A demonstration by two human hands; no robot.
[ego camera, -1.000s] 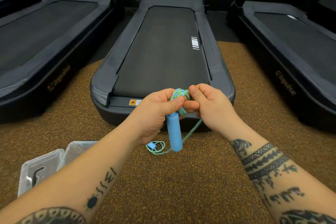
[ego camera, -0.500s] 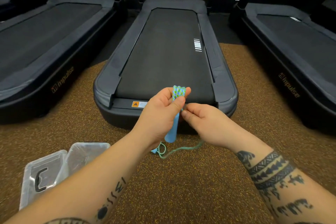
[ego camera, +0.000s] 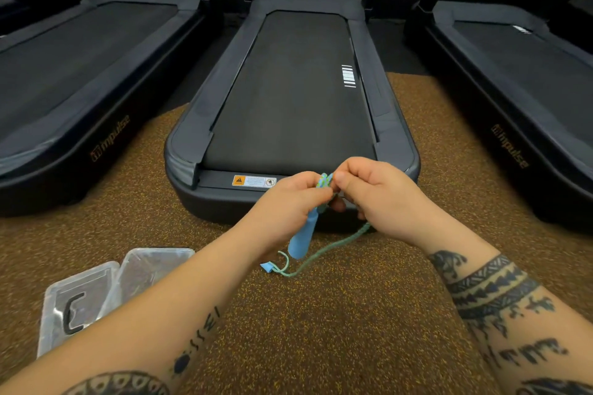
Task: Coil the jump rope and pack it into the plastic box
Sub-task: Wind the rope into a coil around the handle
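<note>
My left hand (ego camera: 288, 205) grips a jump rope by its light blue handle (ego camera: 301, 237), which hangs down below the fist. Green-and-blue rope coils (ego camera: 324, 183) are wound around the handle's top between my thumbs. My right hand (ego camera: 375, 196) pinches the rope at those coils. A loose length of green rope (ego camera: 330, 247) trails from under my right hand down to the floor, ending at the second blue handle (ego camera: 267, 267), mostly hidden behind my left forearm. The clear plastic box (ego camera: 150, 269) stands open on the floor at lower left, its lid (ego camera: 77, 301) beside it.
Brown speckled rubber flooring (ego camera: 337, 314) lies under my arms. A dark treadmill deck (ego camera: 288, 106) stretches straight ahead, its rear end just behind my hands. Two more treadmills (ego camera: 80, 80) (ego camera: 519, 80) flank it on the left and right.
My right hand has risen from below the coils to the top of them, bringing rope up with it. The loose rope on the floor has shortened slightly.
</note>
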